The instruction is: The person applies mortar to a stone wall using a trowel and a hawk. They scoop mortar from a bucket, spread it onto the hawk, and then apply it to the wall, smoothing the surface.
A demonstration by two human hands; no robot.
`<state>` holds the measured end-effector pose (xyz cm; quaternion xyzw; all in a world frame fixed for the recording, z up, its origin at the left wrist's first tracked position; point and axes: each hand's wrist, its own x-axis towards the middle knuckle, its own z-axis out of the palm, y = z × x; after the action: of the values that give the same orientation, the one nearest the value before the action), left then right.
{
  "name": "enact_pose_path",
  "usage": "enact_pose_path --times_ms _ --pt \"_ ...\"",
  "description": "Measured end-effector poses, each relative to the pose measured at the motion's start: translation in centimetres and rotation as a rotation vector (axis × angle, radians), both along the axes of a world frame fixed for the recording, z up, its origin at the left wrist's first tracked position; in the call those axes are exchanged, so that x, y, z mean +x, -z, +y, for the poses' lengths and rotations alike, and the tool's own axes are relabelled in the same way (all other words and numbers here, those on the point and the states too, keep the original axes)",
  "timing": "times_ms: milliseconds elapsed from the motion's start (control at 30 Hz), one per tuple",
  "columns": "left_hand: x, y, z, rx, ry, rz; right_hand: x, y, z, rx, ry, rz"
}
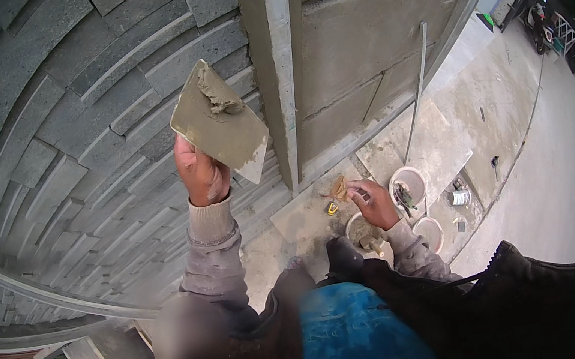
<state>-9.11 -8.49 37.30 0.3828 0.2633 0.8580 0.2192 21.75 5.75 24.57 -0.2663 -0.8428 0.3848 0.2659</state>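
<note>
My left hand (201, 169) is wrapped round the lower left edge of a flat mortar board (232, 129), raised in front of the stone wall. Grey mortar (218, 94) coats the board's face, with a thicker lump near its top. Lower and to the right, my right hand (375, 204) has its fingers drawn together in a pinch; what lies between them is too small to make out. Just left of those fingertips appears a crumpled tan piece (338, 188), and I cannot tell whether they touch. A yellow and black tape measure (332, 208) lies on the ground below it.
Grey stacked-stone cladding (62, 103) covers the left wall. A pale vertical strip (281, 66) edges the cement-coated panel (376, 28). A long metal bar (416, 93) leans there. Pails, including a white one (421, 184), and a labelled can (460, 198) stand near my right hand.
</note>
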Motion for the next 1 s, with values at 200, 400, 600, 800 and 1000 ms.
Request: enact_pose_path --times_ms 200,400,600,800,1000 --pt "-1.8 -5.2 3.7 -0.098 -0.207 0.191 -9.1 -14.2 4.9 0.236 -0.091 0.287" --pt "-1.9 -6.0 7.8 -0.157 -0.401 0.267 -15.5 -19.9 10.0 0.358 -0.182 0.451" --pt "-2.1 -5.3 9.7 -0.256 -0.447 0.320 -17.9 -20.0 12.0 0.320 -0.240 0.469" --pt "-2.0 -5.2 11.5 -0.318 -0.601 0.408 -19.4 -19.2 12.6 0.321 -0.242 0.501" --pt "1.0 -4.5 9.6 -0.344 -0.605 0.538 -20.2 -18.9 12.8 0.375 -0.215 0.527"
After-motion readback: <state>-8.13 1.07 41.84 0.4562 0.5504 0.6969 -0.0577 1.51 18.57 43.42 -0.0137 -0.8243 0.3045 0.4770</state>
